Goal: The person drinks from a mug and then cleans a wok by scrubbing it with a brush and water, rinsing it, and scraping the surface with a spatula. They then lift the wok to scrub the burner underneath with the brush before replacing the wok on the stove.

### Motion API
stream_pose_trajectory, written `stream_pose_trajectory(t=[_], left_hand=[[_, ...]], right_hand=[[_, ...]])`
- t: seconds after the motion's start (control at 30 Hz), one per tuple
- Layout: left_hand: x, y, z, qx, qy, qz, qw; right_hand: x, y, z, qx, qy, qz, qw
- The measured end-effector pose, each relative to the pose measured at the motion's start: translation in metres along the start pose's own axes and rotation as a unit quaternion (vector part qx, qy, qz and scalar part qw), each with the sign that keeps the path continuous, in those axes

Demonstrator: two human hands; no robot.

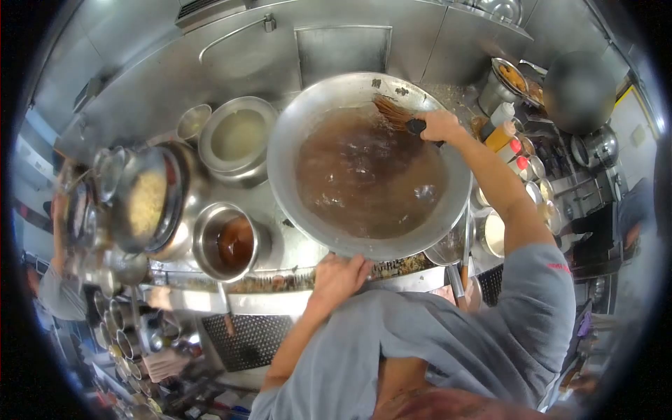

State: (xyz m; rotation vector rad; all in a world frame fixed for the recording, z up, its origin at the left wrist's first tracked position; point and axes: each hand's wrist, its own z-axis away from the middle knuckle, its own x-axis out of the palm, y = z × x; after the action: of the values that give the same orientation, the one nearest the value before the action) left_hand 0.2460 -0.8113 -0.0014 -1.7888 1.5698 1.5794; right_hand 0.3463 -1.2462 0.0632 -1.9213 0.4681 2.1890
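Observation:
A large wok (280,189) holds murky brown water with bubbles and glints on its surface. My right hand (441,127) is closed around the dark handle of a wok brush (394,112). The brush's brown bristles lie against the wok's inner wall at the upper right, just above the water. At the near side, my left hand (339,280) is closed on the wok's rim, its fingertips partly hidden.
Left of the wok stand a pot of pale liquid (238,136) and a steel saucepan (227,241) with brown liquid. Squeeze bottles (498,133) and seasoning containers line the right. A faucet (234,35) is on the back wall. Another person (61,290) stands far left.

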Motion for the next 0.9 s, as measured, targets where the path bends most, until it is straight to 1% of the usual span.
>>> stream_pose_trajectory(t=[0.03, 0.1, 0.13, 0.17, 0.23, 0.27, 0.3, 0.37, 0.4, 0.43, 0.5, 0.53, 0.57, 0.63, 0.7, 0.73, 0.77, 0.83, 0.87, 0.9], left_hand=[[0.0, 0.002, 0.0, -0.001, -0.005, -0.005, 1.0], [0.001, 0.002, 0.0, -0.002, -0.002, 0.0, 1.0], [0.001, 0.002, 0.001, -0.002, 0.0, 0.001, 1.0], [0.002, 0.001, 0.001, 0.0, 0.001, 0.001, 1.0], [0.004, -0.001, 0.001, 0.004, 0.014, -0.002, 1.0], [0.004, 0.0, -0.001, 0.002, 0.017, -0.001, 1.0], [0.002, 0.002, -0.001, -0.004, 0.011, 0.0, 1.0], [0.001, 0.003, 0.001, -0.008, 0.004, 0.0, 1.0], [0.001, 0.004, 0.0, -0.01, 0.009, 0.003, 1.0], [0.001, 0.003, 0.0, -0.013, 0.012, 0.004, 1.0], [0.001, 0.002, -0.001, -0.008, 0.014, 0.0, 1.0], [0.001, 0.003, 0.0, -0.007, 0.013, -0.002, 1.0], [0.001, 0.003, 0.001, -0.01, 0.013, -0.001, 1.0], [-0.001, 0.004, 0.001, -0.01, 0.016, 0.001, 1.0], [0.003, 0.002, 0.002, -0.005, 0.021, -0.005, 1.0], [0.004, 0.001, 0.002, -0.003, 0.026, -0.011, 1.0], [0.005, 0.001, 0.002, -0.008, 0.028, -0.012, 1.0], [0.004, 0.001, 0.001, -0.009, 0.028, 0.004, 1.0], [0.002, 0.0, -0.001, -0.003, 0.028, 0.004, 1.0], [0.0, 0.001, -0.001, -0.007, 0.017, -0.005, 1.0]], right_hand=[[-0.013, 0.002, 0.001, 0.001, -0.002, 0.002, 1.0], [-0.032, 0.005, 0.003, 0.076, 0.017, -0.087, 0.993], [-0.02, 0.008, 0.002, 0.086, 0.028, -0.098, 0.991], [-0.015, 0.007, 0.004, 0.088, 0.029, -0.099, 0.991], [-0.015, -0.006, 0.016, 0.056, 0.009, -0.056, 0.997], [-0.031, -0.001, 0.011, 0.066, -0.023, -0.078, 0.994], [-0.037, -0.002, 0.01, 0.064, -0.025, -0.078, 0.995], [-0.042, 0.001, 0.012, 0.138, 0.016, -0.154, 0.978], [-0.015, 0.003, 0.008, 0.118, 0.043, -0.163, 0.979], [-0.008, 0.005, 0.006, 0.119, 0.044, -0.164, 0.978], [0.0, 0.009, 0.0, 0.072, 0.013, -0.101, 0.992], [-0.021, 0.008, 0.002, 0.113, -0.002, -0.145, 0.983], [-0.033, 0.009, 0.004, 0.119, 0.021, -0.145, 0.982], [-0.019, 0.012, 0.005, 0.134, 0.049, -0.181, 0.973], [-0.006, 0.005, 0.013, 0.071, 0.037, -0.1, 0.992], [-0.014, 0.01, 0.012, 0.101, 0.011, -0.108, 0.989], [-0.026, 0.019, 0.013, 0.096, 0.01, -0.106, 0.99], [-0.048, 0.032, 0.016, 0.131, -0.032, -0.189, 0.973], [-0.046, 0.03, 0.015, 0.143, -0.007, -0.182, 0.973], [-0.038, 0.023, 0.016, 0.155, -0.006, -0.183, 0.971]])
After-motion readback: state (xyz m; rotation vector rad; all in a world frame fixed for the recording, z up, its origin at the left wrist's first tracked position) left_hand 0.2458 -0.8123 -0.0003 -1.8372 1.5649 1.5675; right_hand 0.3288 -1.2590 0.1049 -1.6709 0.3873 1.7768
